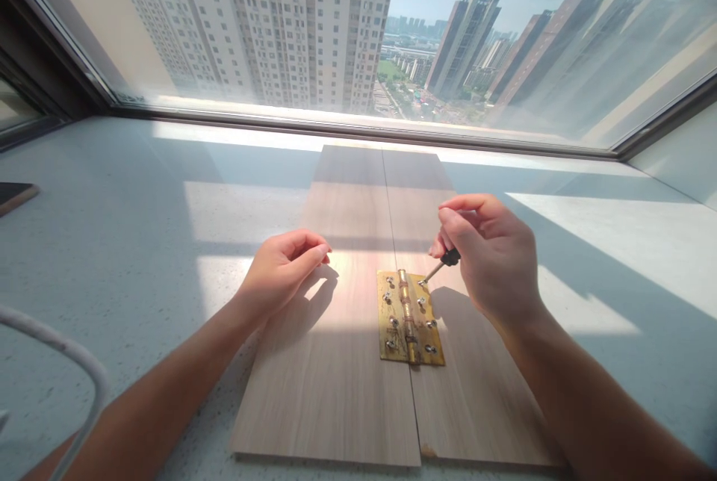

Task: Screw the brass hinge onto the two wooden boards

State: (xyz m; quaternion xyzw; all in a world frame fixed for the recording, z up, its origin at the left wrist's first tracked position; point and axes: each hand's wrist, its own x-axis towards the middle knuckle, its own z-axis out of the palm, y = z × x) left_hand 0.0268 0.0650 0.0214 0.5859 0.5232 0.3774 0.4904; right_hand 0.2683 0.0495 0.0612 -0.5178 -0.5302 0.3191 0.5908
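Flat brass butt hinge [411,317] straddles seam between two pale wood-grain boards [336,346], knuckle on seam so each leaf lands on own board. Right hand [493,257] pinched shut on small black-handled screwdriver [440,266], tip at hinge's upper-right screw. Left hand [283,272] left of hinge, loosely curled, holds nothing, resting on left board, probably steadying.

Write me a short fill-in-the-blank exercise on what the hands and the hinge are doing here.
1. The right hand holds a small ____ with its tip at a screw in the hinge.
2. The brass hinge lies across the seam between two wooden ____.
3. The left hand rests on the ____ board, holding nothing.
4. Behind the countertop is a large ____ showing tall buildings.

Missing words: screwdriver; boards; left; window
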